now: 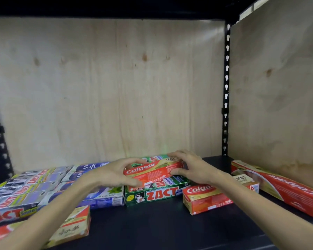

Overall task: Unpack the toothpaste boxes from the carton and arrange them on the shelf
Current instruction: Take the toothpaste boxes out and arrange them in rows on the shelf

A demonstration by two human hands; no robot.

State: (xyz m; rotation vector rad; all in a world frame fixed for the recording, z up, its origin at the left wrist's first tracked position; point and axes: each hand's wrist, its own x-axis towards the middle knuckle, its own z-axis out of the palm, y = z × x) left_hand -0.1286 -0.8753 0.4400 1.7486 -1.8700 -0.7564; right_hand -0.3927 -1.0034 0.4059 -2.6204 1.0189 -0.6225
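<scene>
at twelve o'clock on the shelf [152, 231], both hands, left [114, 175] and right [193, 168], pinch the colgate box [154, 171] ends atop the zact stack [152, 194]; best square its edges before letting go.

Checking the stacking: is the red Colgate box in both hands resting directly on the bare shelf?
No, the Colgate box sits on the green Zact boxes, gripped by left hand and right hand.

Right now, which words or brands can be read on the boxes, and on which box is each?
"Colgate": red box held by left hand and right hand.
"ZACT": green box beneath it.
"Safi": blue box.
"Colgate": short red box.
"Colgate", upside down: long red box at right.
Fine print: too small to read.
</scene>
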